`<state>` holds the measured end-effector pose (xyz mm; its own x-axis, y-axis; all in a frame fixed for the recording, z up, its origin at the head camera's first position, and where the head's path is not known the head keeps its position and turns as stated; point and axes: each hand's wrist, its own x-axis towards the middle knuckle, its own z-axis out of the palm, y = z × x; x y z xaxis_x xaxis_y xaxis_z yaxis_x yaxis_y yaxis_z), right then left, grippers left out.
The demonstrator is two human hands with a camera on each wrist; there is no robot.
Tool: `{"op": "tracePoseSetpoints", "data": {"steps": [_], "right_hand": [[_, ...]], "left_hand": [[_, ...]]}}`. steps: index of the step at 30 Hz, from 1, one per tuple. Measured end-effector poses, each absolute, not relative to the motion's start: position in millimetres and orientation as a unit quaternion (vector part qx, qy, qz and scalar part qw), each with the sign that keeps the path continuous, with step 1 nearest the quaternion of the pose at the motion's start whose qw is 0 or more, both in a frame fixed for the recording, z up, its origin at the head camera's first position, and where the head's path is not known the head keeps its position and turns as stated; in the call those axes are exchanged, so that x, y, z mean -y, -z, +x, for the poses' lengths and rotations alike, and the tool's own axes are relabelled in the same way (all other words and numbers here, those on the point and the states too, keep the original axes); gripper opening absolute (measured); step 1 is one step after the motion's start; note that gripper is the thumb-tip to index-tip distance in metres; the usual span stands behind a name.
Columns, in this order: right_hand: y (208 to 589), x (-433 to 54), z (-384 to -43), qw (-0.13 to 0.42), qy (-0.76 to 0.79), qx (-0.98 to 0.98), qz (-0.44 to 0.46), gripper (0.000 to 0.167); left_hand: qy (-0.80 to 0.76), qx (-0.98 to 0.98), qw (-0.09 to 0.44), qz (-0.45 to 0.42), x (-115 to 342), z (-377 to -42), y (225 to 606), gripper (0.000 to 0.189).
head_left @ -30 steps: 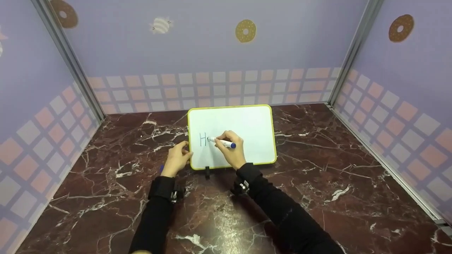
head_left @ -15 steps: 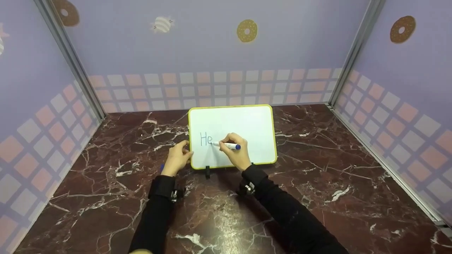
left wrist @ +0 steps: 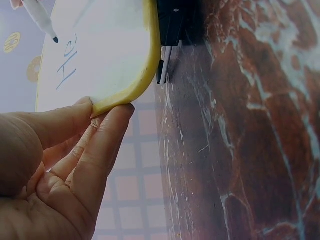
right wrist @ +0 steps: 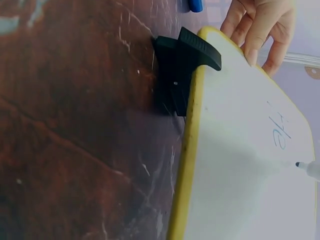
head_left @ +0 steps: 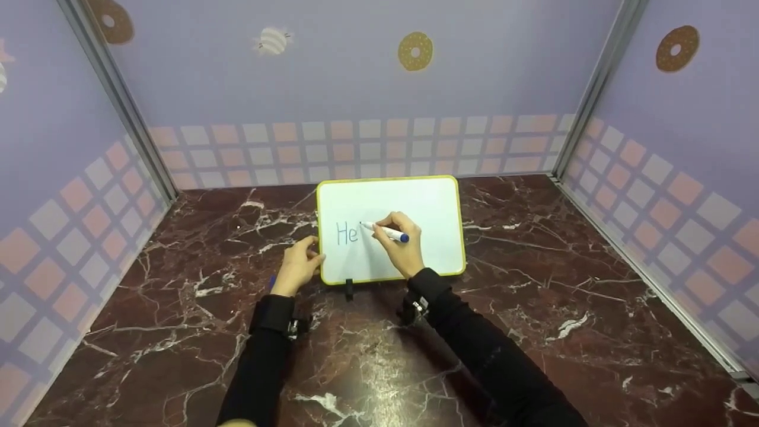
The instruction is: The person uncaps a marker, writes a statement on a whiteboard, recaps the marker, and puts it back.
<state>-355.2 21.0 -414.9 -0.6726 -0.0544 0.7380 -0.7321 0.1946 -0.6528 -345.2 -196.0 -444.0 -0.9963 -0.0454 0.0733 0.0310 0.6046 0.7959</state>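
A yellow-framed whiteboard [head_left: 415,193] leans back on the table with the letters "He" [head_left: 347,233] in blue on its left half. My left hand [head_left: 298,265] pinches the board's left edge, thumb on the front and fingers behind, as the left wrist view shows. In my right hand [head_left: 403,246] is a white whiteboard marker [head_left: 391,233] with a blue end, held between thumb and fingers. Its dark tip [left wrist: 55,39] is at or close to the board's surface, right of the "e" and higher up; contact is unclear. The right hand itself is out of the right wrist view.
A black stand clip [right wrist: 186,70] grips the board's lower edge. Near the left wrist lies a blue object [right wrist: 195,5], mostly hidden. Behind the board, a thin white rod with a black end [left wrist: 161,72] shows. Patterned walls [head_left: 367,145] enclose the dark marbled table [head_left: 563,284].
An "e" has appeared beside the "H". My right hand has shifted right with the marker, then upward from the end of the "e". The left hand stays on the board's edge.
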Motion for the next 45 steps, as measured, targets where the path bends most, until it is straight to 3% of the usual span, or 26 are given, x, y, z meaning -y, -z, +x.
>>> {"op": "tracePoseSetpoints", "data": {"steps": [13,25,45], "right_hand": [[413.9,-24.9,-355.7,0.297,-0.549,0.724,0.295,0.009],[417.0,-37.4,-348.9,0.243,-0.56,0.729,0.309,0.013],[410.8,-35.8,-359.9,0.295,-0.563,0.723,0.27,0.008]], "left_hand": [[0.449,0.892,0.044,-0.002,195.3,-345.6,444.2,0.041],[0.443,0.895,0.05,0.0,195.6,-347.1,444.3,0.04],[0.465,0.885,0.036,0.003,195.2,-345.7,443.1,0.039]]}}
